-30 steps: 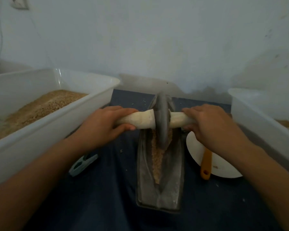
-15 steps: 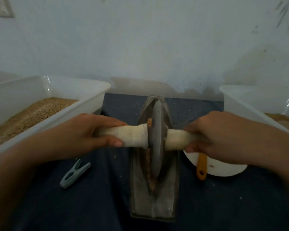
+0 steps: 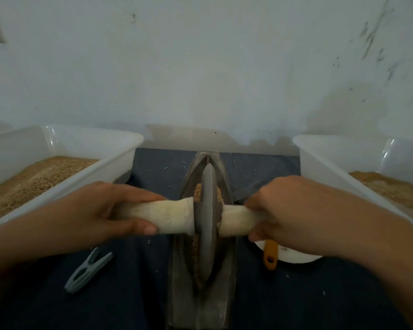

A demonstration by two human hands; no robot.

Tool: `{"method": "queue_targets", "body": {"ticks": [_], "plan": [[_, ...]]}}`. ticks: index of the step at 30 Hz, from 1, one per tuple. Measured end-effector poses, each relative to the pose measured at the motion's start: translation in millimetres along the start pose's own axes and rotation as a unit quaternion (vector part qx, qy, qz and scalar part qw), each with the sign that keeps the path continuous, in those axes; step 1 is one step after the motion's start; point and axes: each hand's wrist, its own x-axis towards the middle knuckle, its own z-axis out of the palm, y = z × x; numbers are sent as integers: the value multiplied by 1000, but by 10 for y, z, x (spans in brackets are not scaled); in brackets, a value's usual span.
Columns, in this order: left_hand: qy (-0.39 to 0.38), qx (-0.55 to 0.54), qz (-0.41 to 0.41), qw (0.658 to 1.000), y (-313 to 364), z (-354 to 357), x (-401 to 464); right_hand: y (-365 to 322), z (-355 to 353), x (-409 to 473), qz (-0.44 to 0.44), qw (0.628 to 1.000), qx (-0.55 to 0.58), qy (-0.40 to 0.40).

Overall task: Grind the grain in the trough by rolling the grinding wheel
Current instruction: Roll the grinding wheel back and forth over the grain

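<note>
A grey metal grinding wheel [image 3: 209,220] stands upright in the long boat-shaped metal trough [image 3: 227,296] at the centre of the dark cloth. A pale wooden handle [image 3: 169,217] runs through the wheel's hub. My left hand [image 3: 98,215] grips the handle's left end and my right hand [image 3: 286,210] grips its right end. Tan grain [image 3: 197,192] lies in the trough's groove on both sides of the wheel.
A white tub [image 3: 119,160] of grain stands at the left, another white tub [image 3: 320,160] with ground meal at the right. A grey clothes peg [image 3: 87,270] lies on the cloth. A white plate [image 3: 301,257] with an orange-handled tool [image 3: 270,254] sits under my right wrist.
Both hands have pulled the wheel along the trough from its far end toward me, to about the middle. The grain at the far part of the groove now shows.
</note>
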Motion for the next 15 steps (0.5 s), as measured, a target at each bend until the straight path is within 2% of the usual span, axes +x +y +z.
{"method": "queue_targets", "body": {"ticks": [2,5,9,11,13,15], "plan": [[-27,-18,9,999,17,-57,-33,2,-82,-96,-13,999,41,-23],[-47,-38,-13,998,-22,-36,0,27,-23,-16,-2,998,70,-2],[39,26,-65,997,-124,171,134,52,270,316,44,992,8,114],[94,80,-61,991,-130,299,192,79,381,408,53,986,-27,153],[114,91,-46,988,-112,330,217,102,409,425,55,985,-38,157],[91,62,-43,993,-103,262,197,84,355,375,45,989,-42,135]]}}
